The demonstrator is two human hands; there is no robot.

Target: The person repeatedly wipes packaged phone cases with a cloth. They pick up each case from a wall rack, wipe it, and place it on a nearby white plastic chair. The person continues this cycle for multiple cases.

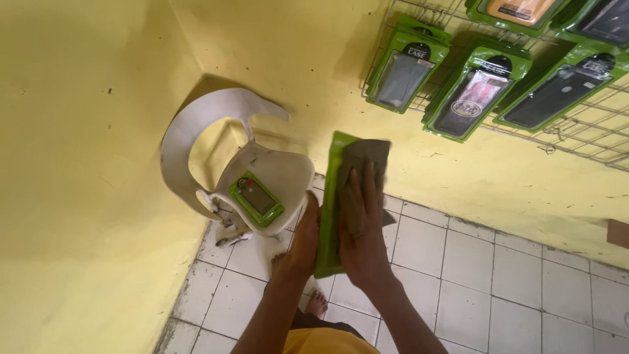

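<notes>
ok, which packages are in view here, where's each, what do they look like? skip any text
Held package: flat green rectangle, gripped by left hand, right hand pressing a grey-brown cloth on it.
Chair package: green rectangle, dark centre, on the white plastic chair seat.
Hanging packages: green-framed rectangles, dark or pale inserts, on the wire rack, upper right wall.

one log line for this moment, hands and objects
left hand: holds green phone-case package by edge | right hand: presses grey cloth on package | white plastic chair: second package on seat
</notes>
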